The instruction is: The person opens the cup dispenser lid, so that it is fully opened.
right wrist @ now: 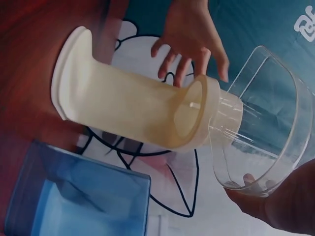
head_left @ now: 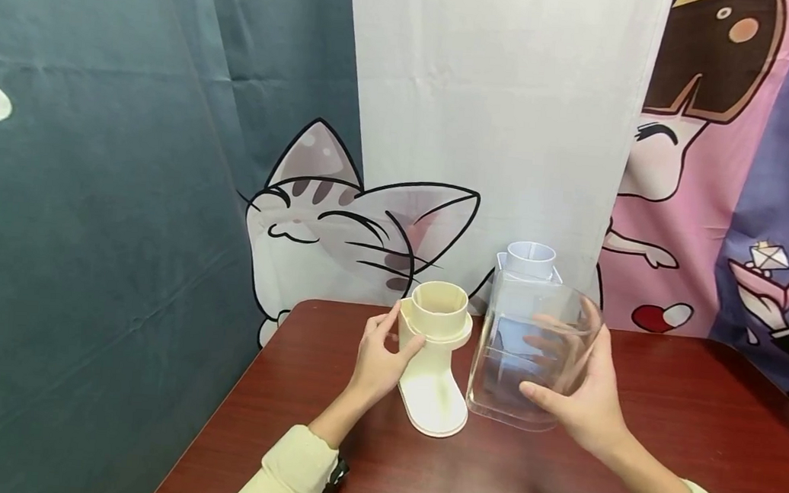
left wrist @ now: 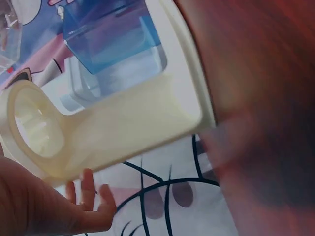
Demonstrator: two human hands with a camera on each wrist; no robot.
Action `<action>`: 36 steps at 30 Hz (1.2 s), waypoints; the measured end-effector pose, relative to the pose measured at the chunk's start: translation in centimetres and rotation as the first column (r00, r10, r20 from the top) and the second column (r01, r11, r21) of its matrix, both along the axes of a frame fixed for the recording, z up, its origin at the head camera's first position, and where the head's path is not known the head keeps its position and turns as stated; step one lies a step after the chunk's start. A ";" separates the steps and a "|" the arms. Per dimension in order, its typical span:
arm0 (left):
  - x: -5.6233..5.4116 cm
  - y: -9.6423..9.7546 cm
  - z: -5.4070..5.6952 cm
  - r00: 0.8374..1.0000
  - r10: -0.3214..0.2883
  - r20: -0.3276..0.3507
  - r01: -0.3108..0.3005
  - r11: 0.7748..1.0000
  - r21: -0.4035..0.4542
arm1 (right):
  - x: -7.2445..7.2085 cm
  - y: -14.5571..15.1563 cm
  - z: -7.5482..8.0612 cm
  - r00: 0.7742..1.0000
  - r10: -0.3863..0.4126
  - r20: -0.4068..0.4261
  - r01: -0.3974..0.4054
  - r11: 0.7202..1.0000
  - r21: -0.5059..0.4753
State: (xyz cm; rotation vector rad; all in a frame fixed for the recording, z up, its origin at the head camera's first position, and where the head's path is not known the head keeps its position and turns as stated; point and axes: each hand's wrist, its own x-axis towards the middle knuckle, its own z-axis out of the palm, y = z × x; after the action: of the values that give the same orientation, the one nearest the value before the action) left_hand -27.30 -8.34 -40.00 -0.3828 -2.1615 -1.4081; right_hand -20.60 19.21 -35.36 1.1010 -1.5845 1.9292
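Note:
A cream plastic stand [head_left: 434,394] with a round collar on top and a rounded foot is upright on the table. My left hand [head_left: 379,364] is at its upper left side, thumb near the collar. In the right wrist view the left hand's fingers [right wrist: 183,64] are spread and loose beside the stand. With my right hand [head_left: 592,409] I hold a clear plastic container [head_left: 506,416], tilted, just right of the stand. My right thumb is on its near side and the fingers show through its wall. In the right wrist view the container overlaps the stand's collar.
Behind the clear container is a whitish stand [head_left: 531,260] with a similar round collar. A see-through blue box [right wrist: 83,182] is at that stand, partly seen through the clear container in the head view. The reddish-brown table [head_left: 685,419] backs onto printed cloth curtains [head_left: 506,117].

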 end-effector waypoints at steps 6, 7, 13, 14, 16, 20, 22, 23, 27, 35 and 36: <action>-0.2 1.1 0.9 0.992 0.071 0.105 -0.062 0.995 -0.082 | -0.1 -1.2 -1.2 0.999 0.033 0.017 -0.034 0.998 0.054; -0.4 1.2 1.1 0.992 0.069 0.107 -0.061 0.995 -0.083 | -0.2 -1.4 -1.4 0.999 0.028 0.026 -0.030 0.998 0.061; -1.9 1.1 1.9 0.991 0.078 0.108 -0.067 0.993 -0.099 | -1.0 -2.2 -2.5 0.997 -0.020 0.073 0.012 0.994 0.109; -2.1 1.0 1.9 0.990 0.082 0.112 -0.071 0.992 -0.103 | -1.2 -2.3 -2.8 0.997 -0.042 0.066 0.034 0.991 0.126; -2.5 0.9 1.9 0.989 0.089 0.121 -0.076 0.991 -0.109 | -1.5 -2.5 -3.3 0.995 -0.090 0.041 0.083 0.984 0.161; -3.6 0.6 2.1 0.988 0.094 0.121 -0.080 0.990 -0.118 | -2.0 -3.2 -4.2 0.982 -0.189 0.022 0.179 0.959 0.219; -4.1 0.5 2.2 0.989 0.097 0.116 -0.083 0.989 -0.126 | -2.2 -3.7 -4.6 0.979 -0.200 0.042 0.185 0.955 0.233; -4.4 0.4 2.2 0.989 0.099 0.111 -0.084 0.988 -0.127 | -2.3 -4.0 -4.8 0.976 -0.208 0.057 0.188 0.951 0.245; -5.6 0.1 2.5 0.992 0.094 0.090 -0.082 0.988 -0.130 | -2.7 -4.9 -5.3 0.953 -0.290 0.088 0.250 0.916 0.314; -8.4 -0.2 2.5 0.994 0.067 0.091 -0.054 0.989 -0.136 | -3.4 -6.5 -5.8 0.847 -0.522 0.104 0.423 0.779 0.463; -8.8 -0.2 2.6 0.993 0.058 0.106 -0.044 0.991 -0.128 | -3.6 -6.7 -5.8 0.838 -0.536 0.102 0.434 0.768 0.471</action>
State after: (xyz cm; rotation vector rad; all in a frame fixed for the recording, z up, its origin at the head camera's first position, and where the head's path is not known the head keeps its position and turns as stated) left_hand -36.05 -8.54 -37.41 -0.2998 -2.3394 -1.2963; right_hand -24.19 12.53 -41.18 0.5143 -2.2391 1.4210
